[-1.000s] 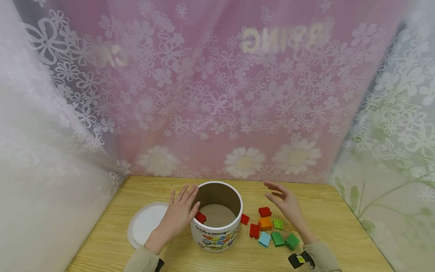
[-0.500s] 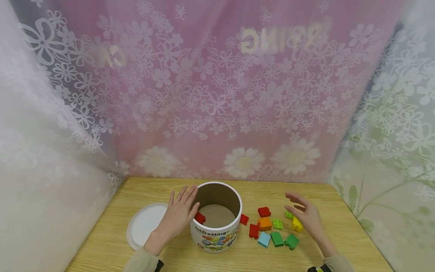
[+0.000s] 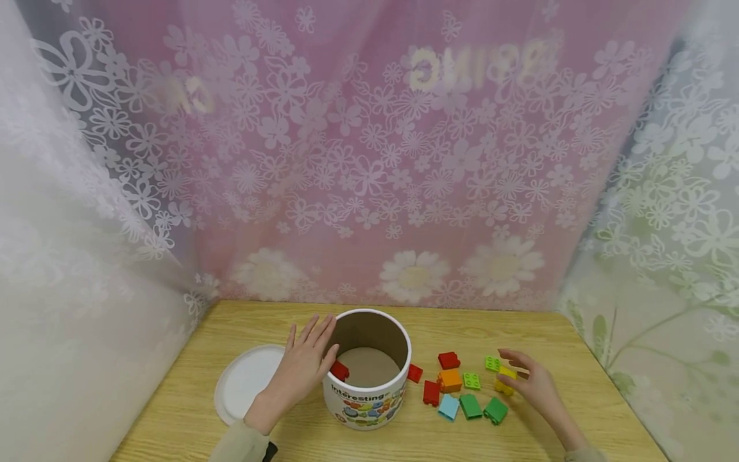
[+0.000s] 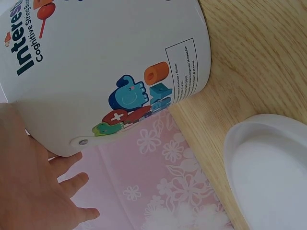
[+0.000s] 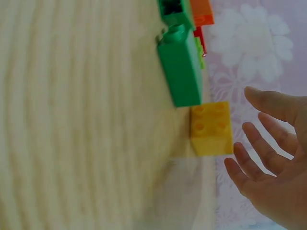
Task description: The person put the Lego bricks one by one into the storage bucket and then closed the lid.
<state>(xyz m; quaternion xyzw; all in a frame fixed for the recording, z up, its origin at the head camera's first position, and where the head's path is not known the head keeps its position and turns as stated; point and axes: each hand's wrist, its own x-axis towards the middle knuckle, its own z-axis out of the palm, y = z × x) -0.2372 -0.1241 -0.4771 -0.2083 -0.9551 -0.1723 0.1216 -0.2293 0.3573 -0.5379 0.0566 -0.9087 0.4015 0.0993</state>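
My left hand (image 3: 306, 362) rests with fairly straight fingers on the left rim of a white printed bucket (image 3: 369, 420), as the left wrist view also shows against the bucket's side wall (image 4: 86, 72). Inside the bucket lies a red block (image 3: 339, 370), partly hidden by that hand. My right hand (image 3: 537, 382) hovers at the right of the blocks, thumb and fingers spread around a yellow building block (image 3: 505, 377). In the right wrist view the fingers stand a little apart from the yellow block (image 5: 211, 129), and a green block (image 5: 180, 72) is beside it.
Right of the bucket lie a light blue block (image 3: 448, 407), an orange block (image 3: 450, 380), two green blocks (image 3: 470, 406), two lime blocks (image 3: 471, 380) and several red blocks (image 3: 431, 393). A white lid (image 3: 237, 385) lies left on the wooden table (image 3: 312, 443). Patterned curtains (image 3: 369, 192) enclose the table.
My right hand has moved rightward, then down toward the yellow block, from above the other blocks. The left hand has stayed on the bucket rim.
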